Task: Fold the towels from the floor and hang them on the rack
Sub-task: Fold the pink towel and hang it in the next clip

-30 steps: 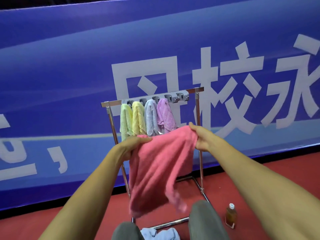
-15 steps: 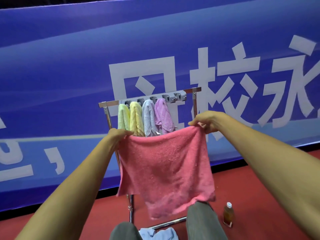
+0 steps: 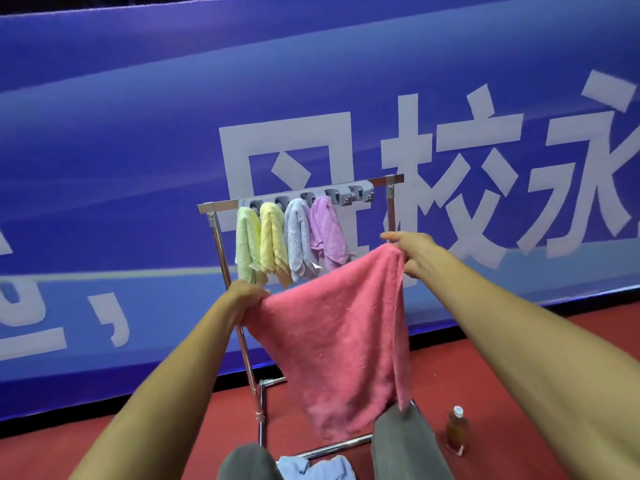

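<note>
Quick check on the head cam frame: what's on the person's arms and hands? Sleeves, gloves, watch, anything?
Nothing worn on either. The left hand and right hand are bare: no gloves, and no rings or markings that can be made out. Both forearms are bare as far as the frame shows, with no sleeve, watch or band in view. The only clothing visible is grey trousers at the bottom edge.

Large white Chinese characters are printed across the blue banner (image 3: 138, 140) behind the rack; 校 is read clearly near the middle, with 永 cut off at the right edge; a white comma is seen lower left; the remaining characters are only partly shown.
</note>
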